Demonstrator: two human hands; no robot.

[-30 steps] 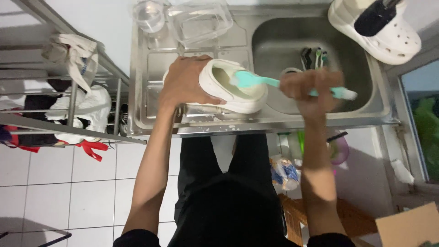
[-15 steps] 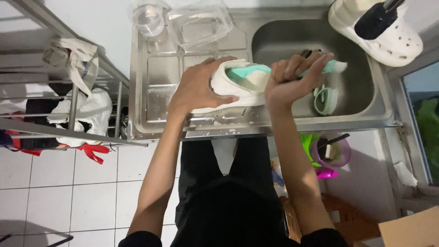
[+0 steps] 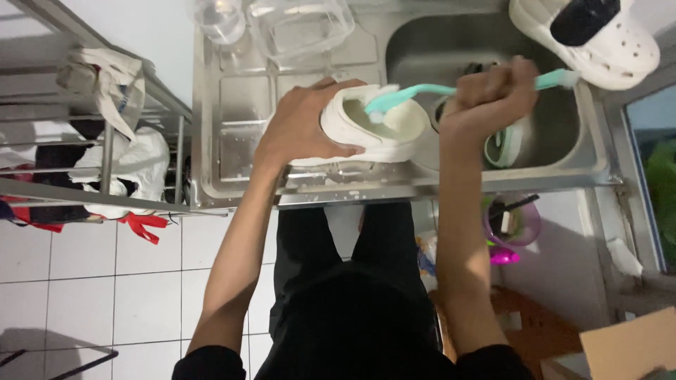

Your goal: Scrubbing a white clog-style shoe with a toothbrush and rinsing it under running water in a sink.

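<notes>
My left hand (image 3: 299,130) clamps the white shoe (image 3: 373,127) by its heel, over the sink (image 3: 232,105) drainboard. Right hand (image 3: 486,98) fists the teal brush (image 3: 408,95), bristles inside the shoe. Shoe judged light, wet, slippery; grip the rim

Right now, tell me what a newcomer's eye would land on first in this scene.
At the centre, the left hand grips a cream foam clog over the front edge of the stainless steel sink unit, while the right hand holds a long teal plastic brush with its head inside the shoe. A second cream clog with a dark lining rests at the sink's far right corner, and two clear containers stand on the drainboard behind.
</notes>
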